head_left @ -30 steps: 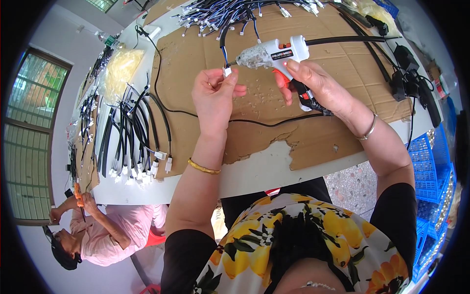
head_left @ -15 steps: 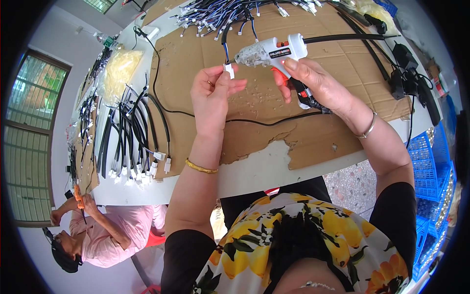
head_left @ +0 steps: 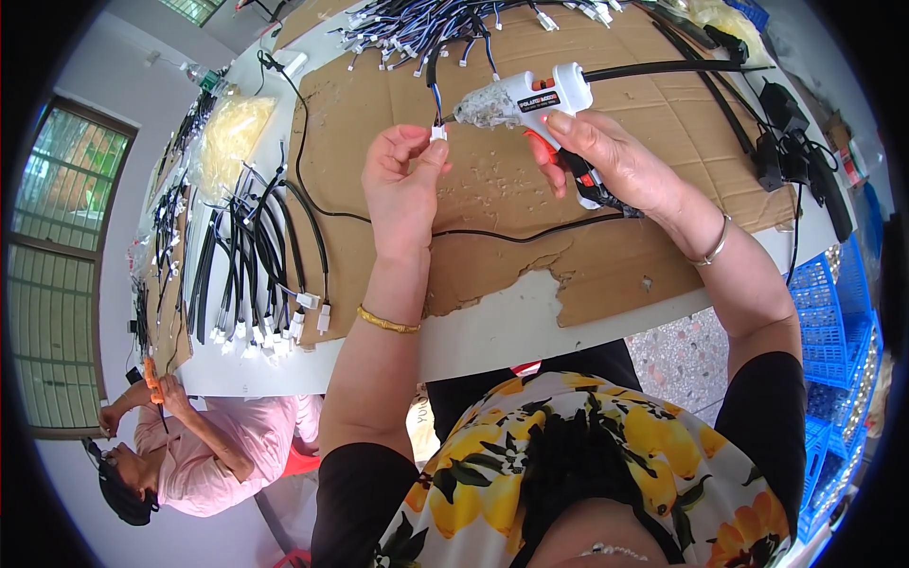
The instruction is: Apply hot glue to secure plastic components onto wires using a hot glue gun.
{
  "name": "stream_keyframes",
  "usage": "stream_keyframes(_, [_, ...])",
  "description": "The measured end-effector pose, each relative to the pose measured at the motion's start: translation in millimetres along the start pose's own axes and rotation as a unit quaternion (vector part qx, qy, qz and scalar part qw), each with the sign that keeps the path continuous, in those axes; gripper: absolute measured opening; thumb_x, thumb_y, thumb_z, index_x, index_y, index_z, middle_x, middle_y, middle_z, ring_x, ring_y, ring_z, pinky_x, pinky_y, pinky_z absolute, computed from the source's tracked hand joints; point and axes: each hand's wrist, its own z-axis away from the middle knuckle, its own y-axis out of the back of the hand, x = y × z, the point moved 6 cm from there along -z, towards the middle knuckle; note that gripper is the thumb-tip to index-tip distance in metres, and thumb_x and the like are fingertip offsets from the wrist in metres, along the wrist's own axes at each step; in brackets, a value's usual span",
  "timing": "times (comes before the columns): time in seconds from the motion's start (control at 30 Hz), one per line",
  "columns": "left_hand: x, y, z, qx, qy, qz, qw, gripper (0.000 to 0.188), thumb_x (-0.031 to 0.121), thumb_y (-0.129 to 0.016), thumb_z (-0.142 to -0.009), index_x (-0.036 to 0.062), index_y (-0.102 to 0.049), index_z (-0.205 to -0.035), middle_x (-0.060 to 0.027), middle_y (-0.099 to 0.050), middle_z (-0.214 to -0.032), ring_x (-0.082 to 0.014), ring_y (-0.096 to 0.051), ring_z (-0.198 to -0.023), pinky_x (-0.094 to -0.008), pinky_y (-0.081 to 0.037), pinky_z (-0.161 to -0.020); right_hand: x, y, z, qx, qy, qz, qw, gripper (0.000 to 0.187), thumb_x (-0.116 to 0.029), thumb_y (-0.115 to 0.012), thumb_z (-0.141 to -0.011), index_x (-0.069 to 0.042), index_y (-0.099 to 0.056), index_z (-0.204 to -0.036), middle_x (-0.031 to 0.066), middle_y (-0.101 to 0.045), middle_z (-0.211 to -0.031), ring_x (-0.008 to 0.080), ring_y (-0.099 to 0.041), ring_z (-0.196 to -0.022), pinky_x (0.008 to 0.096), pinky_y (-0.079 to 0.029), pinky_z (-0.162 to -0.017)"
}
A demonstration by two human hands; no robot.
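Observation:
My left hand (head_left: 405,185) pinches a small white plastic connector (head_left: 438,133) between thumb and fingers. Thin wires run up from the connector into a black-sleeved cable (head_left: 432,68) that reaches the far pile. In my right hand (head_left: 615,156) is a white hot glue gun (head_left: 542,97), gripped by its dark handle near the orange trigger. Its nozzle, crusted with glue, points left at the wire end of the connector, very near it; whether they touch I cannot tell. A long black glue stick (head_left: 663,68) juts from the gun's back.
Brown cardboard (head_left: 502,270) covers much of the white table (head_left: 473,341). Finished-looking cables (head_left: 251,256) lie in a bundle at left, a wire pile (head_left: 417,33) at the far side. Power adapters (head_left: 786,142) sit at right, above blue crates (head_left: 824,312). Another person (head_left: 218,445) works at lower left.
My left hand has shifted slightly left, and its fingers have curled in more around the connector. The glue gun has moved a touch left with my right hand.

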Motion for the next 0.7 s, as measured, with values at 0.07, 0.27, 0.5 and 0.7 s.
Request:
stream_keyframes(0.07, [1.5, -0.7, 0.2, 0.002, 0.000, 0.003, 1.000, 0.017, -0.004, -0.057, -0.079, 0.0014, -0.049, -0.093, -0.0073, -0.058, -0.087, -0.0106, -0.055, -0.077, -0.0242, -0.051, -0.063, -0.5, -0.1, 0.0, -0.003, 0.006, -0.004, 1.000, 0.058, -0.055, -0.034, -0.086, -0.001, -0.051, -0.076, 0.0062, -0.050, -0.059, 0.0143, -0.050, -0.060, 0.0260, -0.040, -0.065])
stream_keyframes(0.27, [2.7, 2.0, -0.3, 0.018, -0.019, 0.002, 1.000, 0.018, -0.004, -0.058, -0.078, 0.0006, -0.049, -0.093, -0.0071, -0.058, -0.086, -0.0102, -0.055, -0.077, -0.0237, -0.051, -0.063, -1.2, -0.6, 0.1, -0.002, 0.013, -0.004, 1.000, 0.057, -0.055, -0.034, -0.086, -0.001, -0.051, -0.076, 0.0057, -0.050, -0.058, 0.0142, -0.050, -0.059, 0.0258, -0.040, -0.064])
stream_keyframes(0.5, [3.9, 0.2, 0.5, 0.019, -0.017, -0.018, 1.000, 0.020, -0.005, -0.059, -0.076, 0.0004, -0.049, -0.093, -0.0075, -0.058, -0.086, -0.0101, -0.055, -0.076, -0.0234, -0.050, -0.063, -0.9, -1.0, 0.5, 0.000, -0.001, -0.005, 1.000, 0.057, -0.055, -0.034, -0.086, -0.001, -0.051, -0.076, 0.0056, -0.050, -0.058, 0.0137, -0.050, -0.059, 0.0257, -0.039, -0.064])
stream_keyframes(0.7, [4.7, 3.3, 0.5, 0.030, -0.048, -0.054, 0.997, 0.022, -0.005, -0.061, -0.075, 0.0008, -0.048, -0.091, -0.0082, -0.059, -0.088, -0.0100, -0.055, -0.078, -0.0213, -0.047, -0.068, -2.5, -2.1, 0.3, 0.001, -0.001, 0.000, 1.000, 0.057, -0.056, -0.035, -0.085, -0.002, -0.051, -0.075, 0.0055, -0.049, -0.057, 0.0136, -0.049, -0.059, 0.0256, -0.039, -0.064])
